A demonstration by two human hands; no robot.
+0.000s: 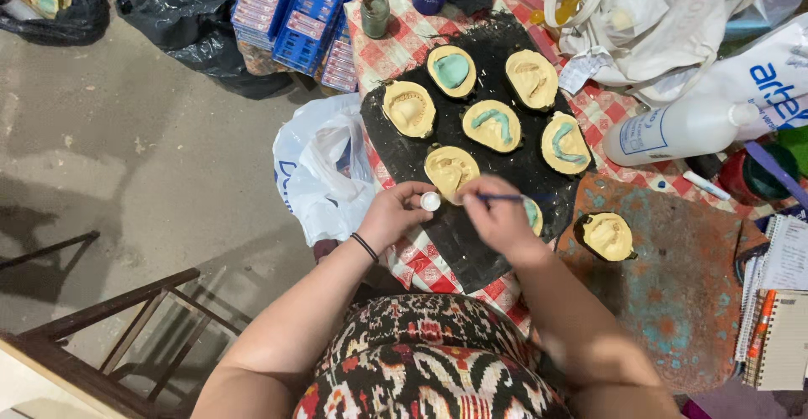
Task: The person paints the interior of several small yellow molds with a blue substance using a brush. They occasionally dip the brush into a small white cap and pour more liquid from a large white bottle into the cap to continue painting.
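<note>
A soft patterned cloth (429, 368) in red, black and white is being seen nearest, over the person's lap. Just past it, a tiny round white pot (430, 202) is being pinched between the fingertips of the left hand (394, 215), which is wearing a thin black band at the wrist. A thin blue brush (498, 198) is being gripped by the closed fingers of the right hand (502, 217), with its tip pointing toward the little pot. Both hands are being held over the near edge of a flat black mat (471, 242), rough and smudged with pale dust. On the mat, lumpy yellow moulds (492, 125) shaped like round cakes are being kept in rows, and some are being filled with smooth blue-green paste; one is half hidden under the right hand. Another yellow mould (608, 236) is sitting apart on a rusty round tray (673, 301) splashed with blue-green. Under everything, a red and white checked cloth (404, 40) is being spread. Farther off, a white plastic squeeze bottle (673, 129) is lying on its side, and a small glass jar (374, 13) is standing upright.
</note>
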